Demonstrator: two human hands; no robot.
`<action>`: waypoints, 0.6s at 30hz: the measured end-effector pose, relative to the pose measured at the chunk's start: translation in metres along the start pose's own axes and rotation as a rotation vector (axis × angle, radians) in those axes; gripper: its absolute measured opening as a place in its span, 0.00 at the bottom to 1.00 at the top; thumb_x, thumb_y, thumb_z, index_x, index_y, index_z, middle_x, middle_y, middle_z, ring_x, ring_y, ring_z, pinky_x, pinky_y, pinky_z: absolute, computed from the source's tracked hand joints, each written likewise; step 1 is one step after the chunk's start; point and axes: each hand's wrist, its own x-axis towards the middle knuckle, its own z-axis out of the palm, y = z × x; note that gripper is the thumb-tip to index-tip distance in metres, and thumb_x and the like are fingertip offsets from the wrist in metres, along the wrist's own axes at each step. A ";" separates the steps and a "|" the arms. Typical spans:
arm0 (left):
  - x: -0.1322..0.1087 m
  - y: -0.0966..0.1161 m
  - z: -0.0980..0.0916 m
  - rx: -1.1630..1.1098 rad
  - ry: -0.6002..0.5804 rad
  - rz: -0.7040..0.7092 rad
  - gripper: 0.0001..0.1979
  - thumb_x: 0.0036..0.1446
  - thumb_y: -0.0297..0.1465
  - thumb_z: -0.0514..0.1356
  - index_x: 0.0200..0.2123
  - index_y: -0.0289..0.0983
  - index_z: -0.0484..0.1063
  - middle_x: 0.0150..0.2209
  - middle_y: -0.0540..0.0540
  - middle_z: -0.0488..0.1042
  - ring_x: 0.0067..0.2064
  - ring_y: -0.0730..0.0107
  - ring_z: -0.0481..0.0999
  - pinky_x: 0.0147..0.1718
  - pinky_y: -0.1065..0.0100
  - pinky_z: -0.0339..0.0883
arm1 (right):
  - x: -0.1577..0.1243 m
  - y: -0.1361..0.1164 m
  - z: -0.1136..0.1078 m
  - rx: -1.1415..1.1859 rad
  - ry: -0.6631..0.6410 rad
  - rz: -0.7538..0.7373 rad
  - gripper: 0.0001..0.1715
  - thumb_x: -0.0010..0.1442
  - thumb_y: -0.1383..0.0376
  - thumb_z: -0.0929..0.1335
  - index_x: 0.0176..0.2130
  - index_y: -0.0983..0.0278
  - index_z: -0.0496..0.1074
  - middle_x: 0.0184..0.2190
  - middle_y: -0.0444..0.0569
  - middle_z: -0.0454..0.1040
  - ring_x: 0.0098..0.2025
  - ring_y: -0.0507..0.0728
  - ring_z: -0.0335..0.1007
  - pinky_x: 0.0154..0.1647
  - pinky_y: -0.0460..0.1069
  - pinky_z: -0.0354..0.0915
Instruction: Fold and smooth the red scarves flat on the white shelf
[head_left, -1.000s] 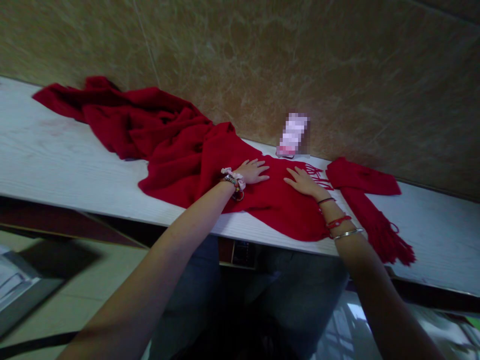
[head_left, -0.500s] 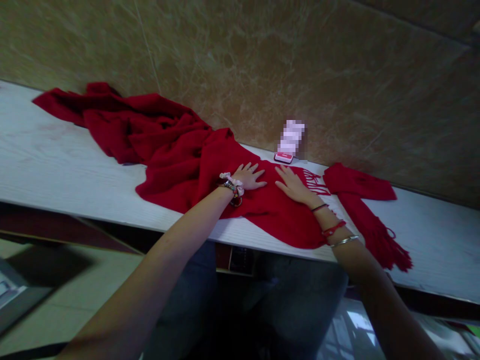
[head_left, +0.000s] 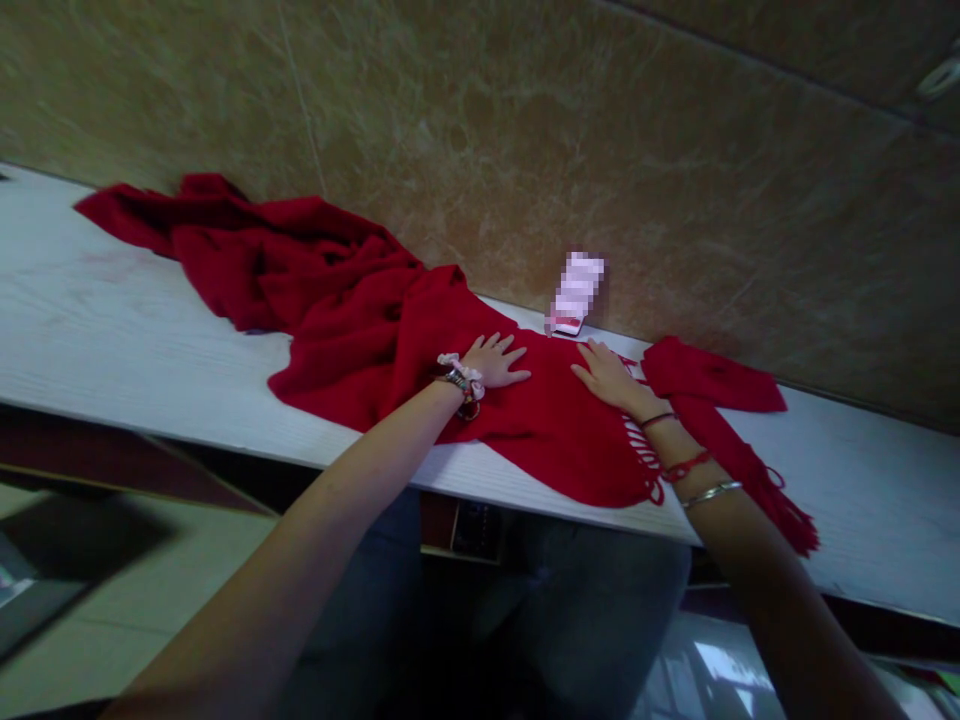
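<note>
A long red fringed scarf [head_left: 345, 300] lies crumpled across a white wooden tabletop [head_left: 112, 340]. My left hand [head_left: 493, 362] lies flat and open on the smoothed part of the scarf, fingers spread. My right hand [head_left: 609, 378] rests flat on the same fabric a little to the right, fingers stretched toward the far edge, near the fringe. Both wrists wear bracelets. A second folded red scarf [head_left: 712, 400] with a fringe lies just right of my right hand.
A small pink and white object [head_left: 574, 295] leans against the brown marbled wall [head_left: 600, 150] behind the scarf. The table's front edge runs under my forearms. Tiled floor shows below left.
Both hands have slid slightly over the scarf. My right hand moved right toward the fringed end, which now lies flatter, with its fringe showing by my wrist.
</note>
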 end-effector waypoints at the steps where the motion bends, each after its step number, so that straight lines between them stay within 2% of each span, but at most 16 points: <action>1: 0.000 0.000 0.000 0.002 0.017 -0.004 0.34 0.59 0.52 0.41 0.63 0.42 0.48 0.66 0.44 0.42 0.66 0.53 0.40 0.61 0.52 0.37 | 0.010 -0.010 -0.001 0.025 0.010 -0.043 0.34 0.63 0.54 0.53 0.61 0.71 0.53 0.63 0.60 0.50 0.65 0.64 0.41 0.62 0.60 0.45; 4: -0.001 0.000 0.001 0.008 0.041 -0.038 0.37 0.57 0.55 0.41 0.64 0.40 0.47 0.66 0.42 0.41 0.66 0.51 0.39 0.61 0.52 0.37 | 0.036 -0.039 0.001 0.097 -0.056 -0.074 0.33 0.63 0.54 0.52 0.63 0.65 0.50 0.65 0.56 0.48 0.65 0.62 0.41 0.61 0.62 0.47; 7: -0.002 -0.001 0.001 -0.001 0.003 -0.064 0.39 0.56 0.55 0.42 0.64 0.39 0.46 0.65 0.40 0.41 0.65 0.50 0.39 0.61 0.52 0.38 | 0.046 -0.045 0.012 0.122 -0.124 0.000 0.33 0.64 0.52 0.51 0.63 0.62 0.48 0.65 0.54 0.45 0.66 0.63 0.39 0.61 0.64 0.45; 9: -0.003 -0.001 -0.001 -0.010 -0.025 -0.065 0.39 0.56 0.55 0.43 0.64 0.39 0.45 0.65 0.39 0.40 0.65 0.50 0.38 0.61 0.52 0.38 | 0.044 -0.032 0.020 0.115 -0.119 0.073 0.34 0.63 0.50 0.50 0.63 0.61 0.49 0.65 0.54 0.45 0.66 0.64 0.40 0.61 0.65 0.45; 12: -0.003 0.000 -0.006 -0.015 -0.068 -0.067 0.40 0.55 0.55 0.43 0.64 0.39 0.44 0.66 0.39 0.39 0.66 0.49 0.37 0.60 0.52 0.38 | 0.035 0.003 0.027 0.087 -0.088 0.169 0.35 0.63 0.49 0.51 0.62 0.64 0.51 0.64 0.59 0.49 0.64 0.67 0.44 0.59 0.66 0.49; 16: 0.003 -0.002 -0.019 0.006 -0.141 -0.062 0.38 0.55 0.55 0.45 0.64 0.41 0.47 0.65 0.40 0.41 0.65 0.50 0.41 0.59 0.50 0.42 | 0.031 0.042 0.024 0.058 -0.046 0.227 0.34 0.63 0.51 0.52 0.58 0.70 0.58 0.60 0.68 0.56 0.62 0.69 0.50 0.58 0.63 0.53; 18: 0.009 -0.007 -0.027 0.034 -0.078 -0.041 0.35 0.56 0.54 0.45 0.62 0.44 0.51 0.65 0.42 0.43 0.65 0.51 0.43 0.59 0.49 0.44 | 0.037 0.044 0.020 0.051 -0.014 0.217 0.33 0.63 0.53 0.52 0.58 0.71 0.58 0.60 0.68 0.55 0.63 0.68 0.49 0.59 0.62 0.52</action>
